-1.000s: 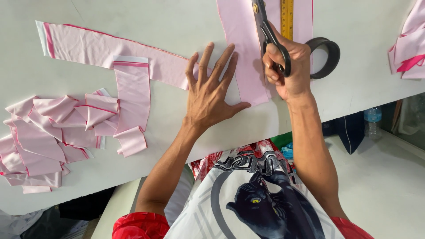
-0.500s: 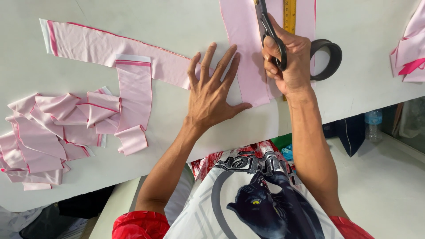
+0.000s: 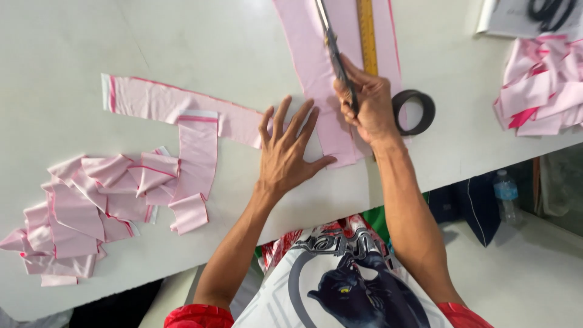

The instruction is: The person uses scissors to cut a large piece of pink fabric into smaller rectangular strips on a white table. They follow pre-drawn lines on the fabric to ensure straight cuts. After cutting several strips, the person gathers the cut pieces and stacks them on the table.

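Your right hand (image 3: 367, 106) now drives the scissors (image 3: 334, 51) further up the pink fabric strip (image 3: 316, 67), beside the yellow ruler (image 3: 366, 36).

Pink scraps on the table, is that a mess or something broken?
Nothing looks broken. The pink scraps lie in a loose, crumpled pile on the white table, left of the left hand. The right hand holds scissors on flat pink cloth.

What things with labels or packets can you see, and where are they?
Plastic bottle: below the table edge at right, clear with a pale label band and blue cap.
Ruler: yellow strip with marks, lying on the pink fabric beside the scissors.
Flat white packet: top right corner, partly cut off.
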